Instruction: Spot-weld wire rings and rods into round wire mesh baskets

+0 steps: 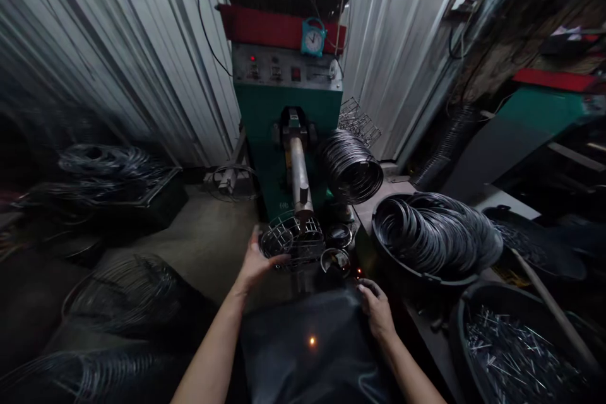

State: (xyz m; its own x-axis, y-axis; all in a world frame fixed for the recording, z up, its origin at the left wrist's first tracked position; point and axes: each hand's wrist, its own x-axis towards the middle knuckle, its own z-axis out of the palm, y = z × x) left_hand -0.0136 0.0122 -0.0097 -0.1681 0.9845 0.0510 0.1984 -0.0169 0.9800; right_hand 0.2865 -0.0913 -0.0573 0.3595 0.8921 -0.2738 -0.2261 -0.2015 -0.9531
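Note:
A round wire basket frame (277, 238) sits at the lower end of the machine's metal arm (298, 170). My left hand (255, 265) grips its left side, thumb in front and fingers behind. To the right, my right hand (377, 309) is closed in a pinch beside the small round containers (335, 261); what its fingertips hold is too small and dark to name. A tiny orange glow shows just above those fingers. Below both hands a dark apron (312, 366) covers the lap, with a bright orange spark in front of it.
A green machine (255, 120) with a teal clock (313, 36) stands ahead. Wire rings (353, 167) hang at its right. Nearby are a tub (379, 227) of rings and another tub (458, 334) of short metal rods. More wire coils (108, 167) lie left.

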